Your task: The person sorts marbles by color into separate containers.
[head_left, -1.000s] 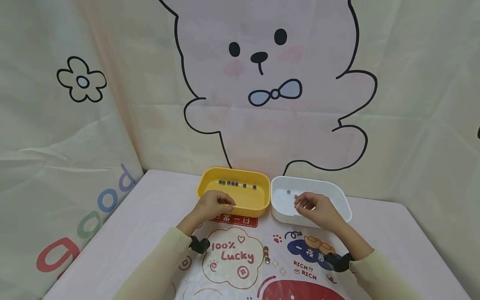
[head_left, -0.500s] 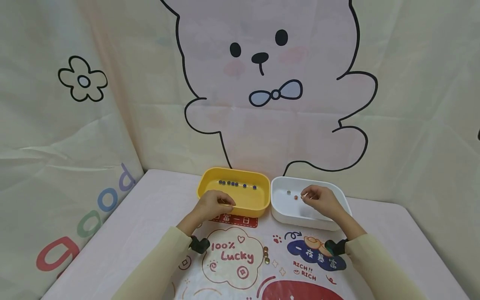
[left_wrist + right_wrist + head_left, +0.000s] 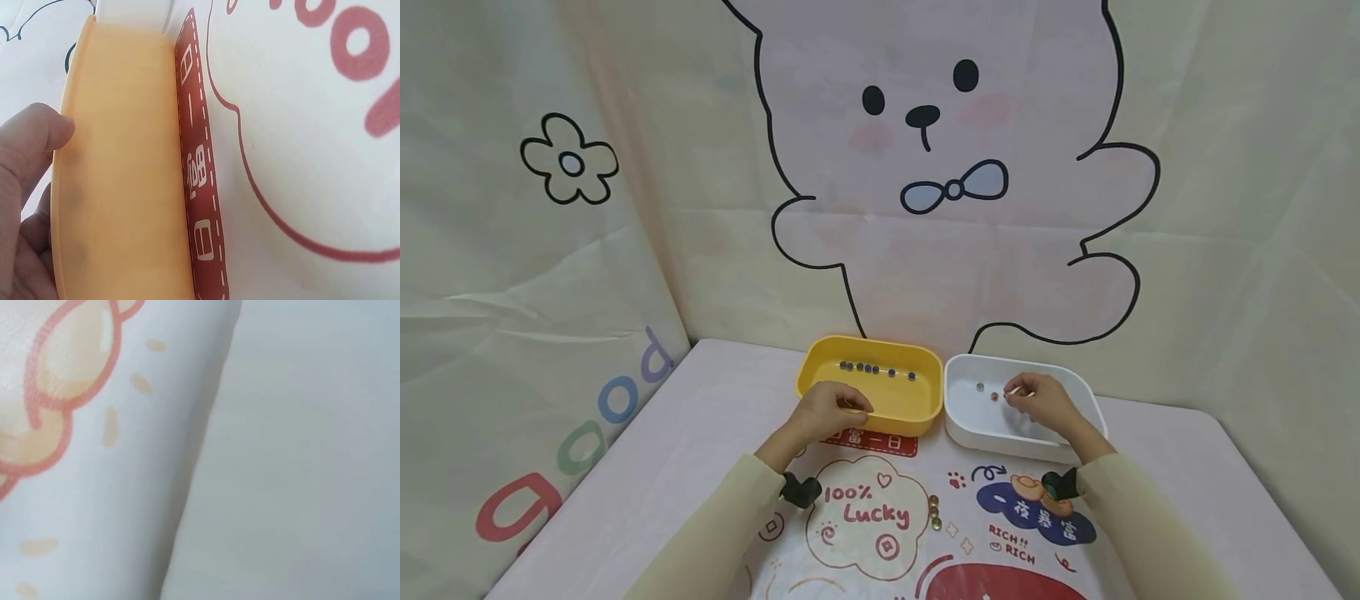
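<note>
My left hand is at the near rim of a yellow tray. In the left wrist view the thumb lies over that rim while the other fingers curl on the inner side. A row of small dark blue beads lies along the tray's floor. My right hand reaches into the white tray, thumb and fingertips together on a tiny bead mostly hidden by them. Just left of those fingertips are an orange bead and a pale greenish bead.
On the printed tablecloth, a short line of gold beads lies in front of the trays. The two trays stand side by side near the back edge. Behind them hangs a backdrop with a bear drawing.
My right hand has shifted slightly right and back inside the white tray, uncovering the orange bead there. My left hand has stayed at the yellow tray's rim.
</note>
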`<state>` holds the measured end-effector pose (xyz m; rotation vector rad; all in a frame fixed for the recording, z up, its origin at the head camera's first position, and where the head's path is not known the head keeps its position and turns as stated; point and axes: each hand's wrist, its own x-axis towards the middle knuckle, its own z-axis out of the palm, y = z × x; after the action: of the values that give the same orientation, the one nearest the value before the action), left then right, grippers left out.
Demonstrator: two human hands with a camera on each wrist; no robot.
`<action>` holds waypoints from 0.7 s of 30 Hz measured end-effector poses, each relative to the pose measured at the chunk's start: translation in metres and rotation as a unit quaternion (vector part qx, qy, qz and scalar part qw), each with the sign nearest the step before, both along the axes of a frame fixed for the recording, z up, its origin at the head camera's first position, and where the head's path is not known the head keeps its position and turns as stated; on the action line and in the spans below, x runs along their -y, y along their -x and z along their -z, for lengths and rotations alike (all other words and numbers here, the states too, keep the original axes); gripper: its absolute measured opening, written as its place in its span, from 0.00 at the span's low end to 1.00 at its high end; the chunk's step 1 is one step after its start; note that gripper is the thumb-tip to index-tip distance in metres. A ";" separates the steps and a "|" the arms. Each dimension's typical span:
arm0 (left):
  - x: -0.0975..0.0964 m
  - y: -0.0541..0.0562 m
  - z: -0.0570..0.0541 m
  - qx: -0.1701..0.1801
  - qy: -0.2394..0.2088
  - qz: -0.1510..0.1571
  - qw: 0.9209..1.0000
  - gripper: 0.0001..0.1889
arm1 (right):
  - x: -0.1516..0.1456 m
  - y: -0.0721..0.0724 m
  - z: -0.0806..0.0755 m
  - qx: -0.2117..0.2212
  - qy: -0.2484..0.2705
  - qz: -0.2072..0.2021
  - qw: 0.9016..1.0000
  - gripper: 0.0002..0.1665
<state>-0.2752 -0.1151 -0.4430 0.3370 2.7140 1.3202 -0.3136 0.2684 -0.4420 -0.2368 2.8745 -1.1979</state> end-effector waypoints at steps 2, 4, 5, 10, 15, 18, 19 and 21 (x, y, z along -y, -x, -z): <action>0.000 -0.001 -0.001 0.001 -0.001 0.000 1.000 0.02 | 0.000 0.002 0.003 0.014 0.005 0.002 1.000 0.13; 0.000 -0.001 -0.001 0.000 -0.002 0.000 1.000 0.02 | 0.000 0.003 0.005 0.028 0.008 0.009 1.000 0.13; 0.000 -0.001 -0.001 -0.001 -0.002 0.000 1.000 0.02 | 0.001 0.004 0.007 0.032 0.007 0.010 0.999 0.13; 0.000 -0.002 -0.002 0.001 -0.001 -0.003 1.000 0.02 | 0.002 0.007 0.013 0.055 -0.005 0.015 0.998 0.12; 0.000 -0.001 -0.001 0.002 -0.002 -0.002 1.000 0.02 | 0.001 0.010 0.017 0.067 -0.027 0.016 0.997 0.10; 0.000 -0.001 -0.001 0.001 -0.001 -0.002 1.000 0.02 | 0.000 0.010 0.018 0.065 -0.037 0.010 0.997 0.09; 0.000 -0.001 0.000 0.000 -0.001 -0.001 1.000 0.02 | 0.000 0.009 0.019 0.066 -0.039 0.010 0.997 0.09; 0.000 0.000 0.000 0.000 0.001 -0.001 1.000 0.02 | 0.000 0.009 0.019 0.066 -0.043 0.010 0.997 0.09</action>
<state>-0.2750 -0.1148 -0.4430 0.3331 2.7170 1.3172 -0.3224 0.2680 -0.4613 -0.1229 2.8111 -1.0463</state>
